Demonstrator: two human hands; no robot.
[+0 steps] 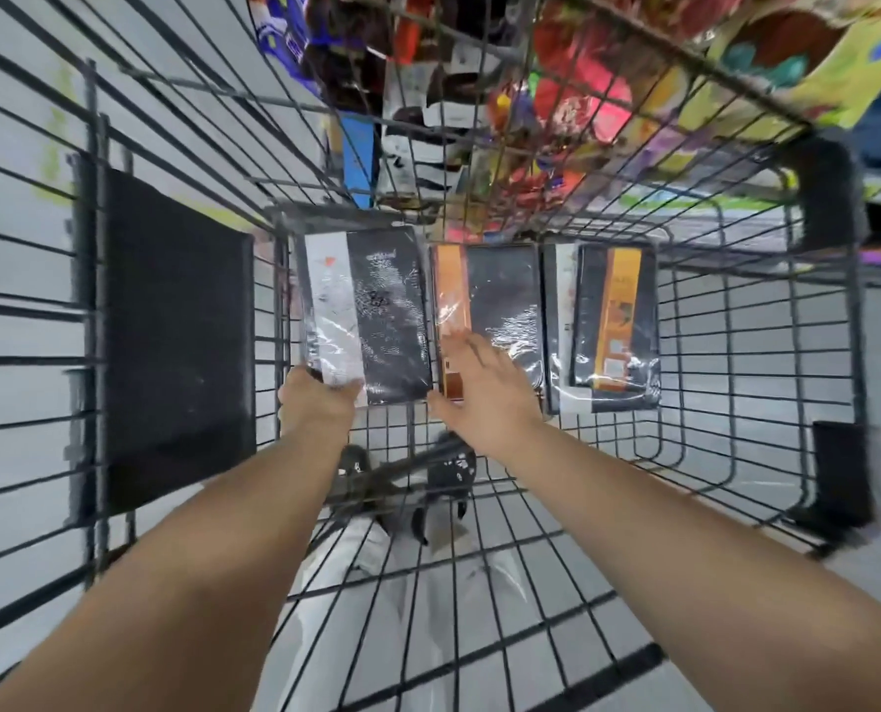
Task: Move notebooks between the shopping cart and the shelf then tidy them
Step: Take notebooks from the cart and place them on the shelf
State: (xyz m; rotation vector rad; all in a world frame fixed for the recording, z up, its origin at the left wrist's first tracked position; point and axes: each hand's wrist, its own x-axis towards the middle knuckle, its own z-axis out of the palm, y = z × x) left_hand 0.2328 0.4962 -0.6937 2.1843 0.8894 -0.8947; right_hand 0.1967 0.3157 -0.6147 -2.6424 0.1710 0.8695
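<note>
Notebooks [484, 321] in cart [736, 352]; left hand [317, 403] grips one; right hand [479, 398] open.

Floor [7, 161]: pale grey, smooth, evenly lit, with a faint yellow-green mark far left.
Far display [572, 95]: crowded colourful packaged goods, blurred.
Far right: yellow patterned merchandise [808, 59], brightly lit.

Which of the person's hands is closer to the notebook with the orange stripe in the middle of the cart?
The right hand. Its fingers lie over the near end of the middle notebook. The left hand grips the white-striped notebook beside it.
</note>
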